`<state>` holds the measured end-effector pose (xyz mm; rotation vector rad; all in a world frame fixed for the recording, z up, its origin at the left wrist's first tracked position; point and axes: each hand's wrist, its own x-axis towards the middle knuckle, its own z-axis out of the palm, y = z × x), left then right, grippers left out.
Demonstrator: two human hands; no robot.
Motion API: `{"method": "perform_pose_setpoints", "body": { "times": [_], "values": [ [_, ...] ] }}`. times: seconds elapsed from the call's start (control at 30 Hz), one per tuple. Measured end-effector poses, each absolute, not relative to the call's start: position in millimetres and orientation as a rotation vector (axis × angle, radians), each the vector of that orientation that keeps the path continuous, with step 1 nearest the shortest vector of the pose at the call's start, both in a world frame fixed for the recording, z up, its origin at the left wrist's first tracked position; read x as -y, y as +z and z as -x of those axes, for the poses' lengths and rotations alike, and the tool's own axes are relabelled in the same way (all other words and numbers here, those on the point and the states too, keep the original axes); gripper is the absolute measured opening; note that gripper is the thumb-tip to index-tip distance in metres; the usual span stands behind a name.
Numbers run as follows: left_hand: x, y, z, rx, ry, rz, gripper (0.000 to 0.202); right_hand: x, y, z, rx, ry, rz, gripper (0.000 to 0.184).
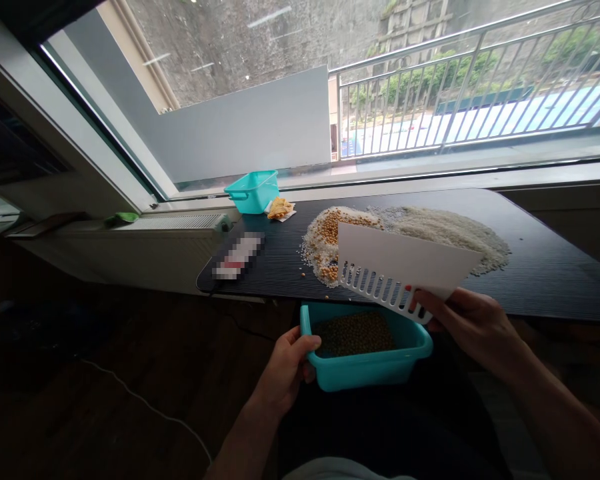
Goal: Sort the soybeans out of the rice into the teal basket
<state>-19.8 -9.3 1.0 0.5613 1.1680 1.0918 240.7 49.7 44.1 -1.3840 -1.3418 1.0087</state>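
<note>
My left hand (286, 370) grips the left rim of a teal plastic bin (365, 373) half full of soybeans, held just below the front edge of the black table (545, 267). My right hand (473, 323) holds a white slotted scoop (400, 267) by its lower right corner, tilted over the bin and the table edge. On the table behind the scoop lies a pile of soybeans mixed with rice (325, 243), and a wider heap of white rice (450, 230) spreads to its right.
A second teal bin (253, 191) stands at the table's back left by the window, beside a small yellow snack on paper (280, 209). A blurred flat object (240, 255) lies on the table's left end. A white cable (145, 403) runs across the dark floor.
</note>
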Motion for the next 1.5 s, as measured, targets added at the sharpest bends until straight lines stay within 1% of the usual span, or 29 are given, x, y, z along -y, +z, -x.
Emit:
{"method": "perform_pose_setpoints", "body": {
  "times": [0.13, 0.33, 0.53, 0.7, 0.77, 0.87, 0.93, 1.03, 1.2, 1.3, 1.37, 1.5],
  "values": [
    [8.2, 2.0, 24.2, -1.188, 1.089, -0.552, 0.033, -58.4, 37.8, -227.2, 1.467, 1.024, 1.342, 0.06],
    [8.5, 4.2, 40.4, -1.217, 1.135, -0.544, 0.034, -59.8, 36.1, -215.9, 1.661, 1.107, 1.288, 0.061],
    [10.9, 3.8, 66.9, -1.256, 1.227, -0.499, 0.037, -85.9, 46.2, -184.8, 1.757, 0.866, 1.27, 0.051],
    [11.3, 1.7, 79.8, -1.302, 1.282, -0.44, 0.039, -108.9, 40.8, -156.9, 1.944, 0.668, 1.21, 0.048],
    [11.2, 2.0, 81.6, -1.299, 1.285, -0.44, 0.04, -107.2, 39.2, -154.5, 1.988, 0.676, 1.18, 0.046],
    [11.6, 3.9, 82.6, -1.283, 1.27, -0.472, 0.041, -93.1, 40.6, -161.4, 2.025, 0.807, 1.116, 0.042],
    [12.3, 5.6, 82.3, -1.273, 1.25, -0.503, 0.041, -80.2, 42.9, -170.7, 2.02, 0.917, 1.102, 0.041],
    [13.8, 7.7, 78.7, -1.278, 1.245, -0.527, 0.04, -63.3, 45.4, -187.9, 1.9, 0.958, 1.176, 0.041],
    [14.2, 5.4, 58.7, -1.231, 1.196, -0.524, 0.038, -50.5, 45.7, -224.3, 1.513, 0.8, 1.403, 0.042],
    [13.1, 1.0, 39.6, -1.165, 1.146, -0.526, 0.033, -48.7, 45.4, -241.4, 1.387, 0.727, 1.512, 0.046],
    [12.5, -1.4, 26.9, -1.126, 1.106, -0.538, 0.032, -47.4, 44.8, -243.9, 1.378, 0.736, 1.534, 0.046],
    [12.1, -3.0, 11.5, -1.124, 1.093, -0.565, 0.032, -42.2, 42.6, -228.1, 1.347, 0.799, 1.459, 0.038]
  ]
}}
